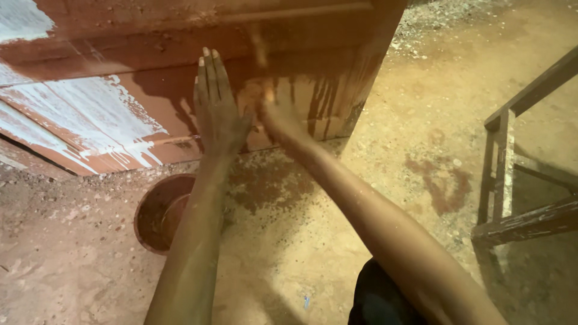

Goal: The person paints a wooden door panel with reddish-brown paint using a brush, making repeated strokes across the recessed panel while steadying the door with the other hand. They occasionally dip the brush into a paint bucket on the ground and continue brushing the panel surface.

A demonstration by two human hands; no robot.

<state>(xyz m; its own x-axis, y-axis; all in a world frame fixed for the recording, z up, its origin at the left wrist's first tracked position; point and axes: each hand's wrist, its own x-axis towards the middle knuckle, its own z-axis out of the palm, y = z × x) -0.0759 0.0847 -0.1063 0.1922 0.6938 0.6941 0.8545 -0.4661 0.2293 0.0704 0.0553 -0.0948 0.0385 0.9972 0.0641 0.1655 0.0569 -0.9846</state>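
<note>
A large wooden panel [150, 96] coated in wet reddish-brown finish leans across the top of the view, with white patches on its left part. My left hand [217, 105] lies flat on its surface, fingers together and pointing up. My right hand [274, 111] is pressed against the panel just to the right of the left hand; it is blurred, and I cannot tell whether it holds anything. Streaks of the finish run down the panel's right end.
A round reddish-brown bowl [158, 212] sits on the sandy ground below the panel, partly behind my left forearm. A weathered wooden frame [512, 180] stands at the right. A dark red stain [442, 180] marks the ground.
</note>
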